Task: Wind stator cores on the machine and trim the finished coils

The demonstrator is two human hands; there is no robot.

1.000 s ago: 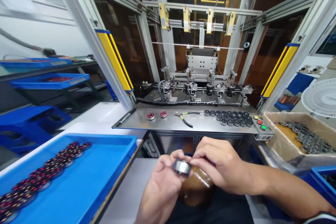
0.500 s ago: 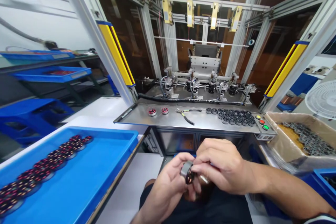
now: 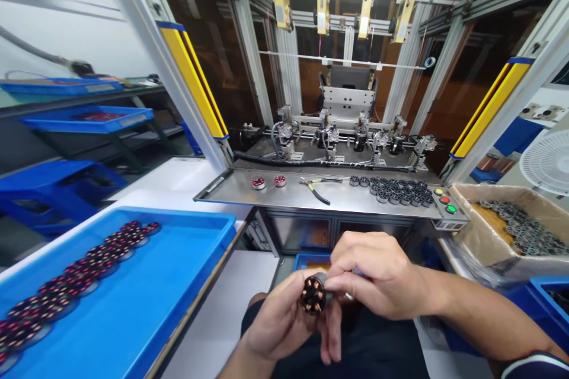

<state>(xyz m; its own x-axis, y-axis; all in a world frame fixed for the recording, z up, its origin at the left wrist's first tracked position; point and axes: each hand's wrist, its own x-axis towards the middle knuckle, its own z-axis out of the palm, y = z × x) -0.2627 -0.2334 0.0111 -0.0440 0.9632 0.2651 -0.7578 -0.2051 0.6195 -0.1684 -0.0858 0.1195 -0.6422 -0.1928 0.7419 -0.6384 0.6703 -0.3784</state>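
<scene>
My left hand [image 3: 284, 323] grips a small round stator [image 3: 313, 295] with copper-red windings, its wound face turned toward me. My right hand [image 3: 377, 275] is closed beside it, fingertips pinching at the stator's right edge. Both hands hover low over my lap, in front of the steel shelf [image 3: 249, 192] of a winding machine. Two wound stators [image 3: 268, 181] lie on that shelf, with pliers [image 3: 317, 188] and a cluster of dark unwound stators [image 3: 393, 190] to the right.
A blue tray [image 3: 178, 272] at my left carries rows of wound stators [image 3: 75, 281]. A cardboard box [image 3: 478, 228] of dark stators stands at the right, next to coloured buttons [image 3: 445, 201]. Yellow light-curtain posts [image 3: 195, 83] flank the machine opening. Blue shelves stand far left.
The stator has turned in my hands from its metal rim facing me to its wound face facing me. My view has tilted slightly upward.
</scene>
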